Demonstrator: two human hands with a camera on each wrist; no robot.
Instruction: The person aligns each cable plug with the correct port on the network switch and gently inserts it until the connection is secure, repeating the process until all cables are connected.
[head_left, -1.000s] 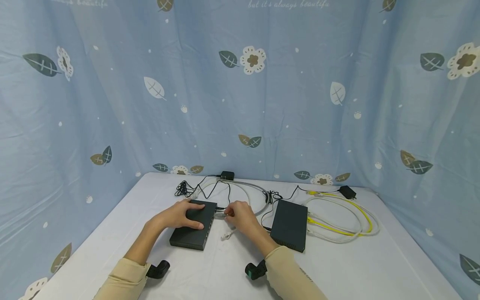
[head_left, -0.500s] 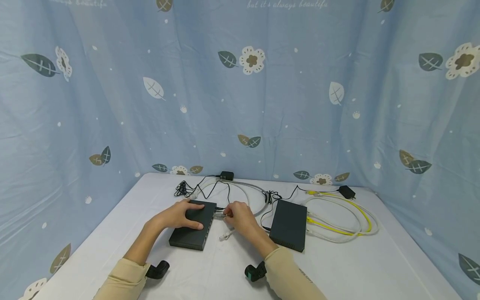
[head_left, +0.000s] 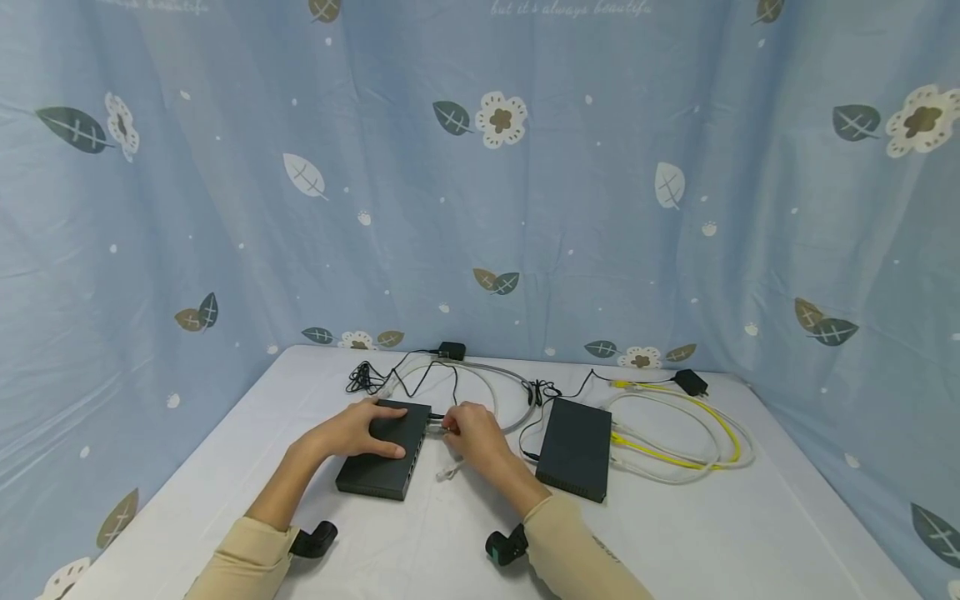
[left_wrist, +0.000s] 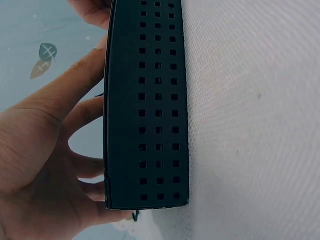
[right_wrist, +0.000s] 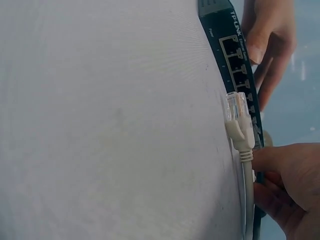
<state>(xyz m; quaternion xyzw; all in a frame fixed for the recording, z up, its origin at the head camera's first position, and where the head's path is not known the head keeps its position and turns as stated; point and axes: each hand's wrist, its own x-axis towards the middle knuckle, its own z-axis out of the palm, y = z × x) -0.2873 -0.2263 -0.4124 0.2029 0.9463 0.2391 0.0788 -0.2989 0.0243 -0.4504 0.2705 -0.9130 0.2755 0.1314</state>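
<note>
A black network switch [head_left: 382, 473] lies flat on the table, its row of ports facing right. My left hand [head_left: 351, 429] rests on top of it, thumb and index finger stretched across the lid. In the left wrist view the vented side of the switch [left_wrist: 125, 125] stands in front of that hand. At the far end of the ports, my right hand [head_left: 480, 435] pinches a grey network cable [head_left: 436, 430] right at the switch; its plug is mostly hidden by the fingers. A loose clear-tipped network plug [right_wrist: 240, 127] lies just in front of the ports.
A second black switch [head_left: 576, 450] sits to the right, with yellow and white cables [head_left: 720, 421] looped beside it. Black power adapters [head_left: 452, 351] and their thin cords lie along the back. A patterned blue curtain [head_left: 480, 208] hangs behind the white table [head_left: 675, 542].
The head view has shifted very slightly. Both hands keep nearly the same places, the left on the switch and the right at the cable by the ports.
</note>
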